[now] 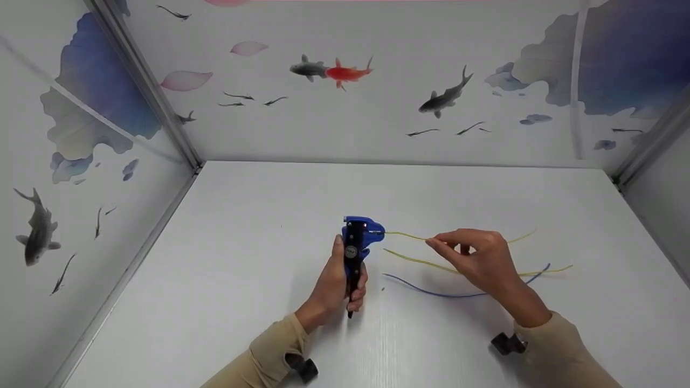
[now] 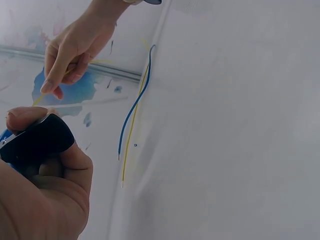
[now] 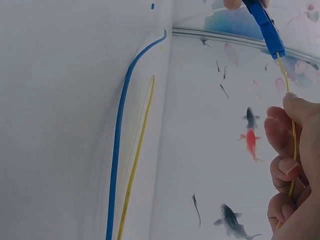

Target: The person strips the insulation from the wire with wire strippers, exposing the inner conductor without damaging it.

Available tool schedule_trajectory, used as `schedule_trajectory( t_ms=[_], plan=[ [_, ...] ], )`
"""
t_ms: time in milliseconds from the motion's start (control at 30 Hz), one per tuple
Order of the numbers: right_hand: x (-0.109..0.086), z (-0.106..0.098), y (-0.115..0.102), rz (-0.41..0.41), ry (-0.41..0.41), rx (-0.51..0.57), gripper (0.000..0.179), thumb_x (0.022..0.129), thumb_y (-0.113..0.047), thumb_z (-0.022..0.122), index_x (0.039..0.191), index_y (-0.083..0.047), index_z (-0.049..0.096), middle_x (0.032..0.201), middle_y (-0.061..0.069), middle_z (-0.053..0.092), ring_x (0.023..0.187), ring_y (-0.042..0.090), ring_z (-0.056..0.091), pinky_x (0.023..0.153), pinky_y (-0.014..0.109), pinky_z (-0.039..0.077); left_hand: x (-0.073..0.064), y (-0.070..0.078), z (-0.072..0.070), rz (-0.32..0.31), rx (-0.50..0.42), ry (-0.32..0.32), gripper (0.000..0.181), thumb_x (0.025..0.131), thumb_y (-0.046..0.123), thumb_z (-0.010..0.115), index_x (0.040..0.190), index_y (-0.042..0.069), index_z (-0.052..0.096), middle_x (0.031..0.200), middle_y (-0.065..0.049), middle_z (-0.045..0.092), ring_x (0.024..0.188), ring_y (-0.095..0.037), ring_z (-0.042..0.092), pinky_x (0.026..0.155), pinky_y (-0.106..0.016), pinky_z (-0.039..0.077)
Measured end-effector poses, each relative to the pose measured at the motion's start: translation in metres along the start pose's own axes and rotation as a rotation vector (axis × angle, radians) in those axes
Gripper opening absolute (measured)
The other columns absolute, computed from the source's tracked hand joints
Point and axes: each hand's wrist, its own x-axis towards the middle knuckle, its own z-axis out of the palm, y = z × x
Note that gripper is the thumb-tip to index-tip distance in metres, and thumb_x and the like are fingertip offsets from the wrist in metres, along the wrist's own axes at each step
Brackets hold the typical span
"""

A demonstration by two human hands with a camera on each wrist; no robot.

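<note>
My left hand grips a blue-and-black wire stripper upright, fingers round its handles and thumb along the side. Between thumb and forefinger, my right hand pinches a yellow wire. That wire's left end meets the stripper's blue nose; how far it goes in is hidden. Its other end sticks out behind the right hand. Below the right hand, a second yellow wire and a blue wire lie on the table. Both show short bare tips in the left wrist view.
A tiny blue scrap lies on the white table near the wire ends. Panels printed with fish and petals wall the table at the back and left. A plain panel stands at the right.
</note>
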Motion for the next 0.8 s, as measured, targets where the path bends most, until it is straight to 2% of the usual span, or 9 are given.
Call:
schedule_trajectory(
  t_ms=[300,600,800],
  plan=[
    [-0.0012,0.0017,0.0007,-0.011,0.001,0.012,0.016,0.081,-0.01,0.095,0.093,-0.018,0.089,0.08,-0.007,0.081,0.056,-0.002,0.052,0.053,0.014,0.042,0.0013,-0.0019,-0.0026,0.016,0.016,0.042,0.083,0.106,0.08,0.01,0.079,0.014,0.052,0.06,0.006,0.045,0.045,-0.009,0.043,0.041,-0.023,0.043],
    [-0.001,0.002,-0.0003,-0.003,0.013,0.038,0.018,0.08,-0.007,0.095,0.093,-0.018,0.089,0.08,-0.006,0.081,0.056,-0.002,0.052,0.053,0.014,0.043,0.0021,-0.0029,-0.0023,0.029,0.015,0.033,0.082,0.108,0.077,0.009,0.08,0.014,0.052,0.06,0.006,0.046,0.045,-0.009,0.043,0.042,-0.023,0.043],
    [-0.0011,0.0014,0.0006,-0.002,0.003,0.006,0.015,0.081,-0.01,0.095,0.093,-0.018,0.089,0.08,-0.006,0.081,0.056,-0.002,0.053,0.053,0.015,0.043,0.0024,-0.003,-0.0024,0.021,0.02,0.028,0.084,0.107,0.08,0.009,0.08,0.013,0.052,0.061,0.005,0.048,0.046,-0.011,0.045,0.043,-0.024,0.045]
  ],
)
